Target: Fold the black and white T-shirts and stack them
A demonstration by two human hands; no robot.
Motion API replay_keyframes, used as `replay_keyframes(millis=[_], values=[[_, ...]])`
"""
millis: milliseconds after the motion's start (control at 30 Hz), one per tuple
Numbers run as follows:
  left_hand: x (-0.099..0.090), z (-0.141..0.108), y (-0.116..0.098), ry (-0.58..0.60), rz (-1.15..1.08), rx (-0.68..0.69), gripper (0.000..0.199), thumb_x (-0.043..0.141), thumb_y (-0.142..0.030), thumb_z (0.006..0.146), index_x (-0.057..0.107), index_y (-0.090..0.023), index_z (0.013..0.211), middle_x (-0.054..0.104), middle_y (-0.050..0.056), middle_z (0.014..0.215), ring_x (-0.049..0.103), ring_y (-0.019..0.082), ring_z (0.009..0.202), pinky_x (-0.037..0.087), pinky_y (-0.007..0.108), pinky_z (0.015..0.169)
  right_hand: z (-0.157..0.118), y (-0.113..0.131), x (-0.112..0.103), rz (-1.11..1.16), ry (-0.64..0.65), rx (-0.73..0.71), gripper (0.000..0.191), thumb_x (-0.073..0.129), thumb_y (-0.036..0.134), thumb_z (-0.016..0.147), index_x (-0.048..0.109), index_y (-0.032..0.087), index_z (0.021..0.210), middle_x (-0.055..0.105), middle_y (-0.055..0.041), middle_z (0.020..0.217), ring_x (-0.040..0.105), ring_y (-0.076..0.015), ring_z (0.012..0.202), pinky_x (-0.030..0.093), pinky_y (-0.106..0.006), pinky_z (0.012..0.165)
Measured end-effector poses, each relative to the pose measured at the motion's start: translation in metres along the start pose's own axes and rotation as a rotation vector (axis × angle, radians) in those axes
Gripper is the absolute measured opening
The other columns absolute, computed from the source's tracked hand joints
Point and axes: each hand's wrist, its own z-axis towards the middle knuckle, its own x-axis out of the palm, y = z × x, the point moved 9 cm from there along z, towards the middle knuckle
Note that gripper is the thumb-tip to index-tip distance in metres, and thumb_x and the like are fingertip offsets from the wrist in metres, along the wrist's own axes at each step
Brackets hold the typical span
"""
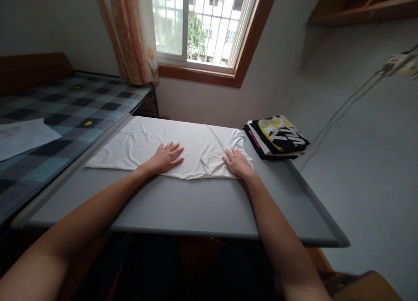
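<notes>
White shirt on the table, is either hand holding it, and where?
Nothing looks gripped: the left hand lies flat on the white shirt near its middle, and the right hand rests on it near the collar.

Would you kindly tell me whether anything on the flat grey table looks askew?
Nothing looks spilled or visibly damaged. The only slight oddity is the folded white fabric shirt on the flat grey table: it is wrinkled and uneven beside the right hand, near the neckline, unlike its smoother middle.
</notes>
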Motion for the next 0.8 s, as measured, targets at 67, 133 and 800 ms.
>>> replay_keyframes(millis=[67,133,800], values=[[0.0001,-0.0001,-0.0001,0.001,0.002,-0.001,0.059,0.032,-0.051,0.102,0.040,-0.021,0.152,0.032,0.012,0.161,0.025,0.033,0.149,0.022,0.060,0.116,-0.0002,0.0002,-0.0003,0.000,0.003,0.002,0.058,0.035,0.044,0.102,0.039,0.018,0.154,0.030,-0.0173,0.162,0.024,-0.0349,0.149,0.025,-0.050,0.117],[0.0000,-0.0003,-0.0003,0.001,0.001,0.000,0.059,0.032,-0.051,0.102,0.040,-0.021,0.152,0.032,0.012,0.161,0.025,0.033,0.149,0.021,0.060,0.116,-0.0004,0.0005,-0.0006,0.001,0.005,0.003,0.058,0.035,0.044,0.102,0.039,0.018,0.154,0.029,-0.0170,0.162,0.024,-0.0348,0.149,0.024,-0.050,0.117],[0.0024,0.0009,0.0018,-0.004,-0.019,-0.005,0.058,0.034,-0.051,0.102,0.040,-0.021,0.152,0.030,0.012,0.162,0.024,0.033,0.150,0.020,0.061,0.117,0.0002,0.0005,-0.0006,0.014,0.014,0.010,0.058,0.037,0.042,0.102,0.038,0.016,0.154,0.029,-0.0176,0.162,0.024,-0.0356,0.149,0.023,-0.050,0.118]])
